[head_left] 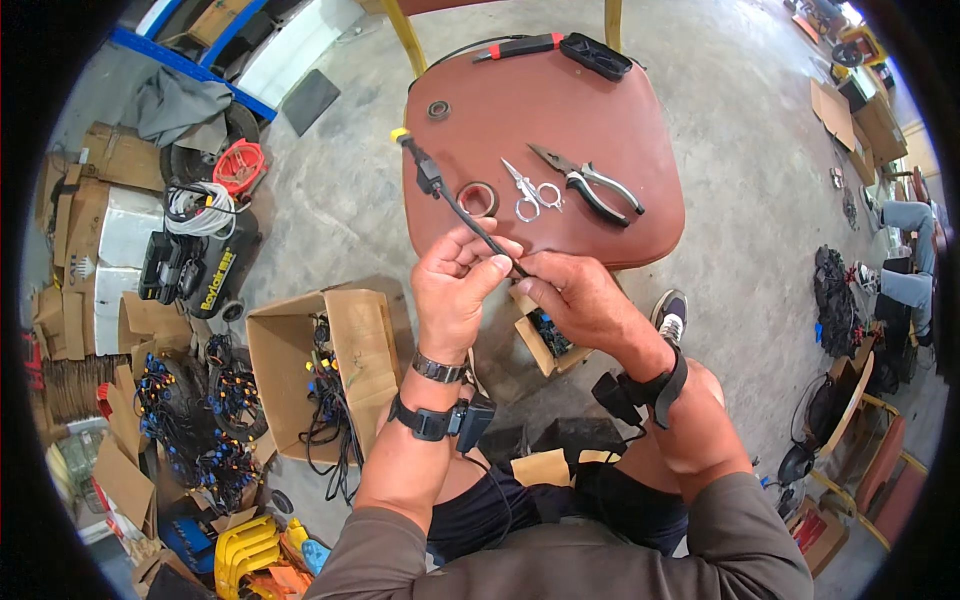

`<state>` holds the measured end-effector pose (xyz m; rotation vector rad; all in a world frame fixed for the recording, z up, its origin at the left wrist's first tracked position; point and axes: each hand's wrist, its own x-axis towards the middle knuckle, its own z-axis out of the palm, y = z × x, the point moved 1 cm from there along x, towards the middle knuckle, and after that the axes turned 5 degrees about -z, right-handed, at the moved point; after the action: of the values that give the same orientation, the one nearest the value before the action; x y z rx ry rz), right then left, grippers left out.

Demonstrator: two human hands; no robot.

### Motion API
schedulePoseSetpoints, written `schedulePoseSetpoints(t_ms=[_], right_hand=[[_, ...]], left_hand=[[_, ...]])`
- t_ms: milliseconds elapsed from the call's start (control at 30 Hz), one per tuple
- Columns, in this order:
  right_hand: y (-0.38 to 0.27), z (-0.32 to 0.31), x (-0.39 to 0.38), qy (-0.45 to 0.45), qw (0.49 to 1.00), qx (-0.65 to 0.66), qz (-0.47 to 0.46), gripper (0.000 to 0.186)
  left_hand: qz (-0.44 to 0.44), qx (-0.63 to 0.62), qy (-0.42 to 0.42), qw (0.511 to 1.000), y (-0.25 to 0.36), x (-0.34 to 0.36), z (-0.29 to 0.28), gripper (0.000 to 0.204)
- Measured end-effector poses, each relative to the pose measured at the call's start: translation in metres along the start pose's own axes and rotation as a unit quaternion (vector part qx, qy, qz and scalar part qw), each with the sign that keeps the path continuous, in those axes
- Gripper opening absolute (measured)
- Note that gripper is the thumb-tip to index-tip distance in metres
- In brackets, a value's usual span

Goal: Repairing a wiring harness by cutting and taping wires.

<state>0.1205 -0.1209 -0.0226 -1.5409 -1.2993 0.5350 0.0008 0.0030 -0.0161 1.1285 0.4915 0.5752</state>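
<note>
Black cable [466,219] held up over the near edge of the red-brown chair seat [620,130]. My left hand [450,285] pinches it; right hand [585,292] grips its near end. Working that end, I'd judge; next move calls for steady grips.

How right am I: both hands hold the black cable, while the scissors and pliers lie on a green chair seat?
Only the colour is off: the head view shows a reddish-brown chair seat, not green. The left hand and right hand do hold the black cable, and the scissors and pliers lie there.
</note>
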Motion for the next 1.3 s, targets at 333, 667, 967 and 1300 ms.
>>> schedulePoseSetpoints(t_ms=[333, 667, 967, 1300], right_hand=[[-0.003, -0.004, 0.002, 0.005, 0.980, -0.180, -0.089, 0.015], [-0.006, -0.005, -0.001, 0.003, 0.984, -0.160, -0.080, 0.012], [-0.004, -0.007, 0.000, 0.012, 0.995, -0.083, -0.059, 0.006], [-0.023, -0.009, -0.005, -0.049, 0.975, 0.212, 0.053, 0.018]], left_hand=[[-0.086, -0.006, 0.039, 0.995, 0.005, 0.000, -0.012, 0.043], [-0.078, -0.020, 0.038, 0.996, -0.004, 0.003, -0.012, 0.044], [-0.129, -0.074, 0.022, 0.989, -0.009, -0.001, -0.001, 0.026], [0.035, 0.117, 0.058, 0.991, -0.014, -0.003, 0.003, 0.018]])
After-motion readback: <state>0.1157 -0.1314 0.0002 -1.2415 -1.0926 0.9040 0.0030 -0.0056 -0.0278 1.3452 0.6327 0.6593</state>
